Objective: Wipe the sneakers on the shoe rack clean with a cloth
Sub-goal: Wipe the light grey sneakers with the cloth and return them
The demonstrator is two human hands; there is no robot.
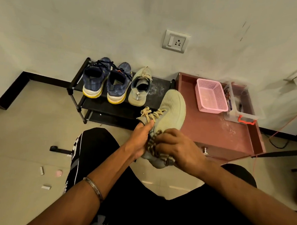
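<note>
Left hand [140, 138] grips the beige sneaker [168, 113] at its tongue. Right hand [178, 149] clutches the striped cloth [153, 147] against its heel. 3 sneakers [114, 82] occupy the rack's [76, 88] top shelf.

I faced an off-white wall [115, 14] carrying a switch-and-socket plate [176, 41]. A black skirting [42, 79] ran along its base. The floor [21, 139] was beige tile, littered with small scraps. A reddish cabinet [217, 132] stood against the wall and held a pink basket [210, 96] and a clear box [243, 107]. An orange cable [282, 128] trailed beside it.
</note>
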